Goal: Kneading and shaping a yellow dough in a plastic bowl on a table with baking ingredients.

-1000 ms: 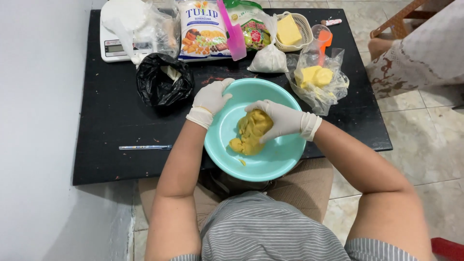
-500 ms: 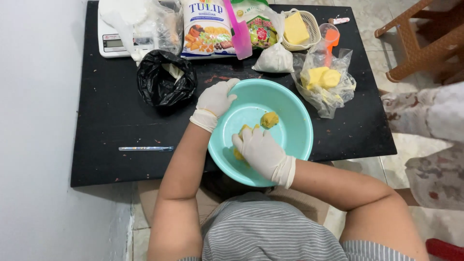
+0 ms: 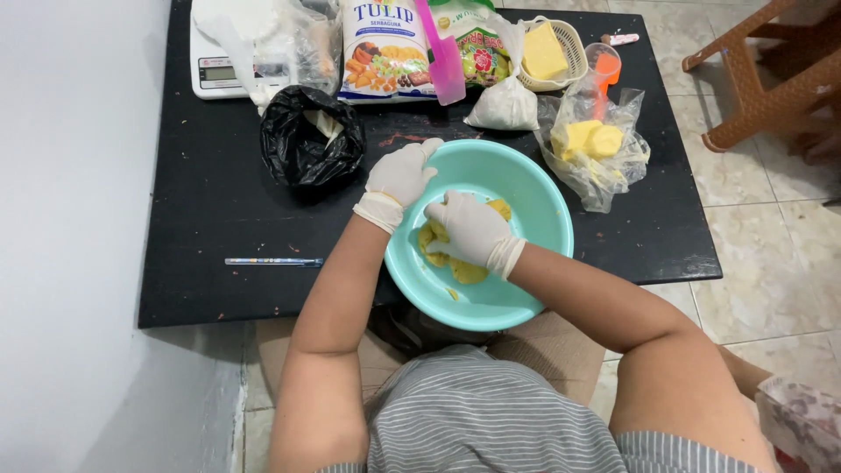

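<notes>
The right hand (image 3: pixel 470 229), gloved in white, was pressed palm-down on the yellow dough (image 3: pixel 462 263) inside the teal bowl (image 3: pixel 534 206), its fingers curled loosely over the lump rather than clamped shut. The left hand (image 3: pixel 401 173), also gloved, was laid on the bowl's far-left rim, fingers bent over the edge to grip it. The bowl was set at the near edge of the black tabletop (image 3: pixel 210 219), partly overhanging it.

Most of the dough was hidden under the right hand; only its edges could be seen. Beyond the bowl, a black bag (image 3: pixel 311 140) was seen to its left and a clear bag of yellow blocks (image 3: pixel 596 144) to its right. A scale (image 3: pixel 219 66) far behind the bowl was half covered by plastic and cut off by the frame. A thin pen (image 3: pixel 273 261) was lying left of the bowl.
</notes>
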